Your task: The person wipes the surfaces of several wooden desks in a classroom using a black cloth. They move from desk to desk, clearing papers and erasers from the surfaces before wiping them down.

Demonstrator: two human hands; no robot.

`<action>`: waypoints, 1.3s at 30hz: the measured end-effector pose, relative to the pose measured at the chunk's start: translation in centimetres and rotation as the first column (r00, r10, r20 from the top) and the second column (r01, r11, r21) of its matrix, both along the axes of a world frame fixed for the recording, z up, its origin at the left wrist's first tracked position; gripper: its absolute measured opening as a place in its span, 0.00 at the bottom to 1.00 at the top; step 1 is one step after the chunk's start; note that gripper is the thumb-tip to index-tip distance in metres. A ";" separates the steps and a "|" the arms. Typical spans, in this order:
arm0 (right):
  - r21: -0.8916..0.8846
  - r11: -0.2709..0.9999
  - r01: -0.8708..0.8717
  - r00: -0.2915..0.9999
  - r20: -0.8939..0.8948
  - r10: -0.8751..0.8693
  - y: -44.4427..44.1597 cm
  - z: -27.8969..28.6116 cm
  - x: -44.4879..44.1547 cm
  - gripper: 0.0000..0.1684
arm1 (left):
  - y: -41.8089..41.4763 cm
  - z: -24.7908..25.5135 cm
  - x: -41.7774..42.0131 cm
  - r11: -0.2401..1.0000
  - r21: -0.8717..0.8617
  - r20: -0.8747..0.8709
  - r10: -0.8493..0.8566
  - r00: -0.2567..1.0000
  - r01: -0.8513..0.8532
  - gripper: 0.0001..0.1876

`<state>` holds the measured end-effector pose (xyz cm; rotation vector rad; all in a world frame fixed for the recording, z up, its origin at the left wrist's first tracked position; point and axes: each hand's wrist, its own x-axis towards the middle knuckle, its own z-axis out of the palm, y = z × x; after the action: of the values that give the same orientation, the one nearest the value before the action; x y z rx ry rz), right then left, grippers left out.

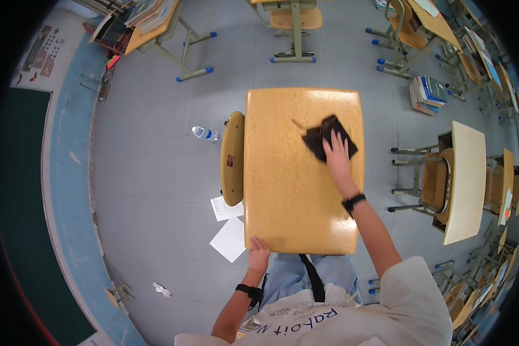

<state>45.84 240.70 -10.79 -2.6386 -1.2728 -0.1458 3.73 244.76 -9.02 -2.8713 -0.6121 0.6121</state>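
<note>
A wooden school desk (294, 186) with a glossy, light-brown top stands right in front of me. Pressed on its far right part is a dark brown cloth (318, 140), bunched and slightly blurred, under my right hand (338, 153). The fingers lie over the cloth, and its folds hide how far they close around it. At the near left corner, my left hand (258, 253) grips the desk's edge, its fingers on top and the thumb hidden. Both wrists wear black bands.
Left of the desk stands a chair (232, 160); a water bottle (205, 133) and paper sheets (228, 239) lie on the floor. Another desk (466, 184) stands to the right, a book stack (428, 95) beyond it. A chalkboard (21, 194) lines the left wall.
</note>
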 end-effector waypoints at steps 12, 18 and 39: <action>-0.200 0.854 -0.481 0.828 -0.423 0.367 -17.3 5.0 -22.4 0.31 | 0.1 0.2 0.3 1.000 0.000 0.010 0.003 1.000 -0.002 0.23; -0.275 0.874 -0.401 0.894 -0.325 0.308 -15.6 4.1 -24.5 0.34 | 0.5 -0.5 -0.2 0.991 -0.133 0.008 0.034 0.999 -0.033 0.25; -0.398 0.876 -0.271 0.949 -0.263 0.174 -10.6 3.4 -26.8 0.47 | 2.3 3.8 1.3 0.948 -0.310 0.077 0.100 0.992 -0.071 0.09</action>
<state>19.03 230.08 -7.40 -2.7127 -1.6745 0.5104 5.05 247.04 -5.25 -3.1926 -0.7166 0.6409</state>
